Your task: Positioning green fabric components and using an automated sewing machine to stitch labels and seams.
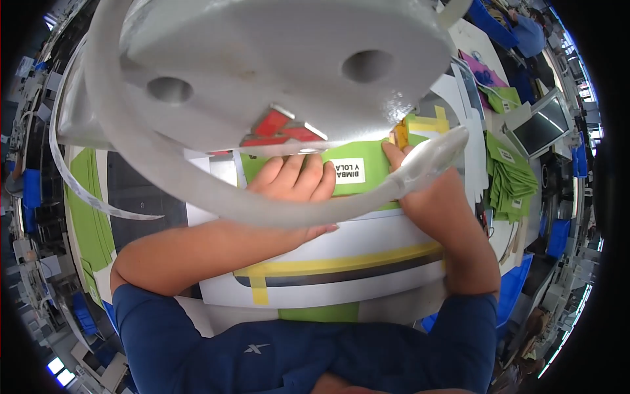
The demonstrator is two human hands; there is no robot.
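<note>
A flat green fabric piece point(375, 150) with a white printed label point(346, 172) lies beneath the pale machine head point(262, 59). My left hand point(295, 180) rests on it to the left of the label, fingers stretched out flat. At the piece's right edge is my right hand point(426, 187), its index finger stretched onto the fabric. The curved grey tube point(262, 209) in front hides part of both hands. Just beyond the right fingertips sits a small orange-yellow piece point(399, 134).
Stacked green pieces lie at left point(88, 210) and right point(510, 174). Yellow tape point(341, 264) crosses the white sheet point(315, 246) near me. A screen point(541, 125) stands far right, a blue bin point(517, 292) near right. A tape measure point(125, 214) hangs at left.
</note>
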